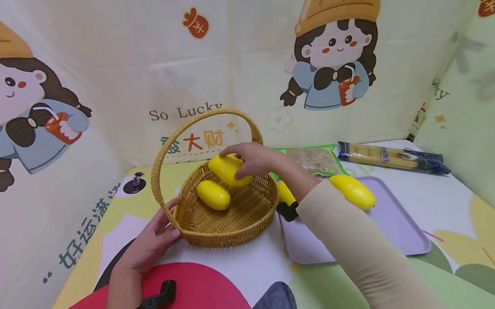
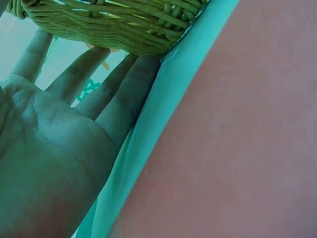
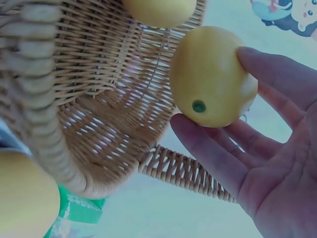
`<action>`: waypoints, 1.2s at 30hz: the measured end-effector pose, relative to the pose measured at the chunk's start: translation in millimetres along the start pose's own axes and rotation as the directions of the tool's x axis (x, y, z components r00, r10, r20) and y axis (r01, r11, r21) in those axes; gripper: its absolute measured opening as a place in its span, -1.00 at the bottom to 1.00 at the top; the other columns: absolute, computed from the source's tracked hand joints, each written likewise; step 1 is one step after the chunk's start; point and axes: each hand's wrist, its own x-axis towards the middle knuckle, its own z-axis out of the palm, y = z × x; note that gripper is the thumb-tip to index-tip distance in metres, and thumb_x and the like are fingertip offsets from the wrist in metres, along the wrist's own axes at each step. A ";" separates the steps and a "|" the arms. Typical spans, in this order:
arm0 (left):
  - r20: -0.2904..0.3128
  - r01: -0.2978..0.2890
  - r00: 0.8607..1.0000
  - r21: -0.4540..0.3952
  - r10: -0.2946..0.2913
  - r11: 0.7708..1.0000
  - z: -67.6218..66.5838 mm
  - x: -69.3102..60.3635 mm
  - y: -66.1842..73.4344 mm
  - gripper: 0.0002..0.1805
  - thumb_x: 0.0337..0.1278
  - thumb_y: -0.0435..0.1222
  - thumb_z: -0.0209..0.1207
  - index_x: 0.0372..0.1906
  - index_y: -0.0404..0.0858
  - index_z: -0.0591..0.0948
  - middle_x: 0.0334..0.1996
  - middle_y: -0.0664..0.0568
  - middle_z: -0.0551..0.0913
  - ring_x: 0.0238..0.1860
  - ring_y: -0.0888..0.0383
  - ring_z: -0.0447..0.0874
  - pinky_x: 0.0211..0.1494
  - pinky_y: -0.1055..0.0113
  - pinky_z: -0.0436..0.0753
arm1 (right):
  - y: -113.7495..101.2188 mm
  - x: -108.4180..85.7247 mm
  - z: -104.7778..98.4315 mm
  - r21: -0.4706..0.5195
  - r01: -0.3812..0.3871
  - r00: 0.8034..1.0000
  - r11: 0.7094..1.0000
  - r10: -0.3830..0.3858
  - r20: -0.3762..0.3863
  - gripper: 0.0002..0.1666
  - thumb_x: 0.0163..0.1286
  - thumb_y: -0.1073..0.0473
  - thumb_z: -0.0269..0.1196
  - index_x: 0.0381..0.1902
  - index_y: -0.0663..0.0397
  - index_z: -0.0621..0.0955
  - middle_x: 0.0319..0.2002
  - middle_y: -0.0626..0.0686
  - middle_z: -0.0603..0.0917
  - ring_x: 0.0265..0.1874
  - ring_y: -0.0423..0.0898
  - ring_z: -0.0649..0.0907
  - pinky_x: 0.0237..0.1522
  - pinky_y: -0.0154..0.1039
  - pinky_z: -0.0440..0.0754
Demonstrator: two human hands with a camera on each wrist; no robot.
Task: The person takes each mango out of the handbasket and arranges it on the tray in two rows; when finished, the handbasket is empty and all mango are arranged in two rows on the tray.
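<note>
A wicker basket [image 1: 231, 237] with a tall hoop handle stands on the table in the head view. My right hand [image 1: 256, 159] grips a yellow oblong mango-like fruit [image 1: 227, 170] over the back of the basket, thumb on one side and fingers on the other. The right wrist view shows a small dark green spot on the end of this held fruit [image 3: 214, 74]. Another yellow fruit [image 1: 213, 195] lies inside the basket, on the left. With nearly straight fingers, my left hand [image 1: 151, 246] touches the basket's left outer side; its fingertips meet the wicker wall [image 2: 119, 29].
Right of the basket, a pale purple tray [image 1: 394, 226] holds a yellow fruit [image 1: 352, 192]; another yellow piece [image 1: 286, 193] is partly hidden by my right arm. Behind lie a green-edged bag [image 1: 315, 159] and a spaghetti pack [image 1: 392, 157]. A small purple figure [image 1: 137, 182] stands at back left.
</note>
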 end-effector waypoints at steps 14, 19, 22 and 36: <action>0.025 -0.028 0.999 -0.007 0.028 1.000 -2.5 0.3 -1.5 -0.18 0.48 -0.27 0.12 0.67 0.09 0.01 0.65 -0.09 -0.03 0.41 0.41 0.33 0.31 0.46 0.52 | 4.1 -32.5 -7.7 0.077 0.012 1.000 0.997 -0.011 -0.017 -0.21 0.39 0.16 0.39 0.50 -0.39 0.42 0.47 0.04 0.47 0.30 0.13 0.56 0.30 0.06 0.57; 0.021 -0.045 0.999 -0.009 0.045 0.999 -1.8 -0.7 -1.3 -0.19 0.48 -0.26 0.13 0.66 0.09 0.04 0.61 -0.05 0.03 0.40 0.40 0.35 0.29 0.47 0.53 | 10.7 -43.3 -8.3 0.140 0.013 1.000 0.990 -0.010 -0.022 -0.20 0.38 0.17 0.40 0.50 -0.40 0.41 0.47 0.05 0.46 0.35 0.16 0.54 0.36 0.12 0.52; 0.014 -0.044 0.999 -0.014 0.044 0.999 -0.3 -0.8 -1.9 -0.20 0.48 -0.26 0.14 0.66 0.11 0.06 0.61 -0.05 0.03 0.40 0.41 0.34 0.29 0.48 0.53 | 16.8 -50.5 -7.9 0.202 0.020 0.999 0.979 -0.014 -0.029 -0.20 0.37 0.20 0.40 0.49 -0.38 0.43 0.47 0.04 0.45 0.38 0.16 0.50 0.37 0.15 0.50; -0.001 -0.036 0.999 -0.036 0.036 0.999 0.4 -0.9 -2.2 -0.20 0.47 -0.27 0.17 0.65 0.13 0.08 0.62 -0.02 0.05 0.38 0.42 0.39 0.28 0.49 0.52 | 32.4 -81.0 -3.8 0.147 0.041 0.998 0.988 -0.033 -0.058 -0.19 0.35 0.11 0.42 0.50 -0.42 0.42 0.37 -0.02 0.55 0.24 0.08 0.59 0.23 0.06 0.60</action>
